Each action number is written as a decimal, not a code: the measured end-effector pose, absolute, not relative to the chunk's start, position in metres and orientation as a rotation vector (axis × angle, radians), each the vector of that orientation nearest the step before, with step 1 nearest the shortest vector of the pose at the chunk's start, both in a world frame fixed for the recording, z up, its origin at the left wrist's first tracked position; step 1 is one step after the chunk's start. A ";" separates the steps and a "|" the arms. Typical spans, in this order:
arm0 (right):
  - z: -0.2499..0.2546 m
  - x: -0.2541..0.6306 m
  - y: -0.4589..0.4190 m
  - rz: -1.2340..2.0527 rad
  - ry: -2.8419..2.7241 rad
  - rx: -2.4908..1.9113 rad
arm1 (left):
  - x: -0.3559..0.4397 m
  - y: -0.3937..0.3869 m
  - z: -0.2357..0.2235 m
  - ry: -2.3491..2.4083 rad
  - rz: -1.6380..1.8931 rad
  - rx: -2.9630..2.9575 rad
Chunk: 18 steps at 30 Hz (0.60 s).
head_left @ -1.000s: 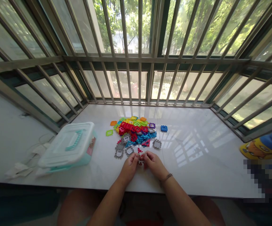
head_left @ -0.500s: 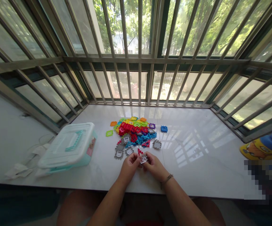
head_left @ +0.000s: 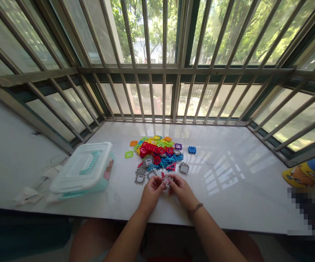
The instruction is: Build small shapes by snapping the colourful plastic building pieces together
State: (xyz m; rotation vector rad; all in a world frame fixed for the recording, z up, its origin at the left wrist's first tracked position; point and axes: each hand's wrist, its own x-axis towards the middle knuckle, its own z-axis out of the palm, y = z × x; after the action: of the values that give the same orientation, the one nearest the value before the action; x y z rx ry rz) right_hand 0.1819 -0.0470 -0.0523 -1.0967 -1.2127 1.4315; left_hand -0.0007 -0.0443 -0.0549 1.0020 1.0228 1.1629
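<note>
The left hand (head_left: 152, 193) and right hand (head_left: 183, 192) meet low at centre frame, their fingers (head_left: 160, 185) pressed together and clamped on a grey plastic window tile (head_left: 167, 182), with a red piece against it. The tile sits between the hands, just above the white marble surface (head_left: 225, 207) and just below the heap of coloured interlocking tiles (head_left: 157, 151).

The tile is small, so a loose pinch could let it slip. It could then fall among the similar grey window tiles (head_left: 140, 177) just beyond the left hand, or, less likely, bounce toward the near edge of the surface. A careless wrist movement could also nudge those tiles.

There are two hands and one tile held between them. About four grey window tiles lie near the left hand, and one plain grey tile (head_left: 183, 167) lies apart at right. One blue tile (head_left: 191, 150) and one green tile (head_left: 128, 154) lie loose, and one lidded plastic box (head_left: 82, 167) stands at left. The heap overlaps too much to count.
</note>
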 end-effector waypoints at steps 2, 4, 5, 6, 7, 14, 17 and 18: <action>-0.054 0.182 -0.046 1.416 -1.215 -1.104 | 0.000 -0.044 -0.057 1.019 1.170 1.013; -0.055 0.182 -0.046 1.404 -1.204 -1.105 | 0.001 -0.045 -0.060 1.025 1.189 1.038; -0.055 0.182 -0.046 1.400 -1.195 -1.106 | 0.001 -0.045 -0.061 1.036 1.200 1.063; -0.056 0.181 -0.045 1.397 -1.186 -1.107 | 0.002 -0.046 -0.061 1.052 1.211 1.097; -0.056 0.181 -0.045 1.394 -1.177 -1.108 | 0.002 -0.047 -0.061 1.079 1.221 1.134; -0.058 0.181 -0.045 1.379 -1.168 -1.100 | -0.025 -0.055 -0.052 1.656 1.354 1.439; -0.060 0.183 -0.045 1.379 -1.199 -1.099 | -0.056 -0.049 -0.052 1.898 1.405 1.736; -0.060 0.183 -0.046 1.379 -1.205 -1.097 | -0.067 -0.046 -0.053 1.979 1.378 1.813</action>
State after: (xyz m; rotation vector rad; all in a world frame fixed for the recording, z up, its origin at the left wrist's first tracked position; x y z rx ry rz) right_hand 0.1832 -0.0457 -0.0599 -1.0969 -1.2051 1.3793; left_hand -0.0665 -0.0464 -0.0533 1.8130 1.9791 1.3777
